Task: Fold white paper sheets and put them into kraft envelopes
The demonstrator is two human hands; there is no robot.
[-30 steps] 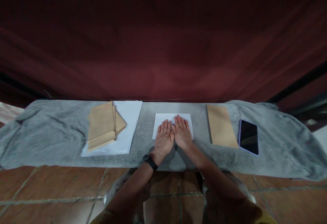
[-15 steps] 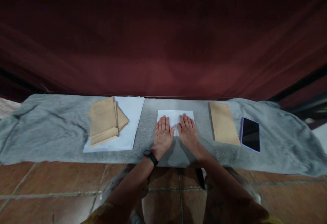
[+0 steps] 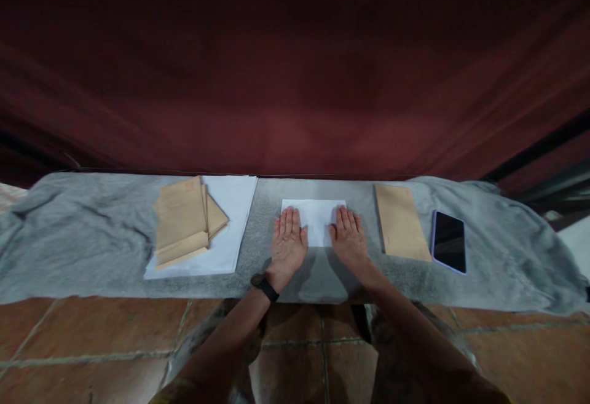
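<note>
A small white sheet of paper [image 3: 317, 222], which looks folded, lies flat on the grey cloth [image 3: 354, 194] in front of me. My left hand [image 3: 289, 241] rests palm down over its left edge, fingers stretched out and pointing away from me. Over the right edge lies my right hand [image 3: 349, 237], also flat with straight fingers. Both thumbs point inward, with bare white paper between them. Neither hand grips anything. The parts of the sheet beneath the palms are hidden.
On the left, several brown envelopes [image 3: 182, 213] lie on a stack of larger white paper [image 3: 230, 250]. To the right are a flat brown envelope [image 3: 402, 222] and a phone [image 3: 449, 241] with a purple edge. A dark red fabric [image 3: 295, 127] hangs behind the cloth-covered surface.
My hands have slid apart over the white paper, the left one outward to the left and the right one to the right. More of the sheet's middle shows.
</note>
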